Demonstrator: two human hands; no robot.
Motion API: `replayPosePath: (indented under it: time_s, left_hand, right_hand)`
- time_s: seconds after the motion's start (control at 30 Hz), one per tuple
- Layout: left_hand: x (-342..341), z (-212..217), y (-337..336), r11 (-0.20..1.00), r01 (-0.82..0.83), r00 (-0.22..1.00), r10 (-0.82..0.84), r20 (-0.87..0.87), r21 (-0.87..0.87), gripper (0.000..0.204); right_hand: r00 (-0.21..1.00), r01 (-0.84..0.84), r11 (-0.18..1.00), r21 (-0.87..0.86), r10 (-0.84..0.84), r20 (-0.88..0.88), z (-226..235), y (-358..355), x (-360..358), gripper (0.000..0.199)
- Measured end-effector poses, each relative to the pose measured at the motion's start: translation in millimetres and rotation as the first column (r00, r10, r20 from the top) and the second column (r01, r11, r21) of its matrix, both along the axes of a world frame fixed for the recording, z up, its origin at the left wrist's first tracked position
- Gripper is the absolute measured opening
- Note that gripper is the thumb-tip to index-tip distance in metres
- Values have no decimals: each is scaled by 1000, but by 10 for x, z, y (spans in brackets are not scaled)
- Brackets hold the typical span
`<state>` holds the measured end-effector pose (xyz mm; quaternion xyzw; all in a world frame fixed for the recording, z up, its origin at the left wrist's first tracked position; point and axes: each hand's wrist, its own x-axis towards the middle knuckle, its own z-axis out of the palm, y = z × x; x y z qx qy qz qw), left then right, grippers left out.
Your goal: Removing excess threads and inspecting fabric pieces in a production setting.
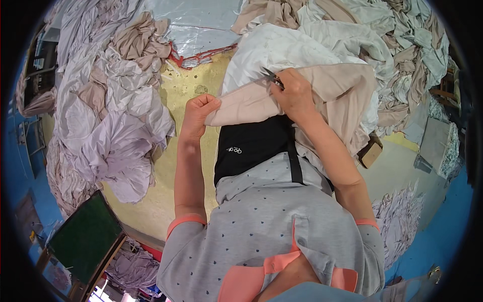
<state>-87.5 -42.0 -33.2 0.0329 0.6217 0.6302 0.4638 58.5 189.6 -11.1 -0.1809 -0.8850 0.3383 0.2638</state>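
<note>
A beige piece of fabric (342, 83) is stretched between my two hands above my lap. My left hand (199, 115) pinches its left corner, fingers closed on the cloth. Along the upper edge of the fabric, my right hand (294, 94) is closed around small dark thread snips (272, 78), their blades pointing up and left. Whether the right fingers also grip the cloth is hard to make out. The rest of the beige fabric hangs to the right, over white cloth (271, 48).
Heaps of white and beige cloth (115, 100) lie at the left, with more cloth (402, 60) at the far right. Between them shows a yellowish tabletop (188, 95). A small brown box (371, 152) sits by my right forearm. A green board (85, 236) stands at lower left.
</note>
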Motion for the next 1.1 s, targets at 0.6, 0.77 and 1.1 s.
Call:
replayPosePath:
  time_s: [0.6,0.77,1.1]
  left_hand:
    - [-17,46,16,997,-48,998,50,-25,61,9]
    - [-12,182,62,990,-58,998,59,-11,125,10]
    - [47,297,-50,993,-39,996,48,-76,116,8]
  right_hand:
    - [632,729,659,184,-752,188,343,1243,2921,11]
    - [242,552,444,706,-895,374,-340,1374,4201,24]
    - [985,175,943,-283,-168,50,631,200,1007,33]
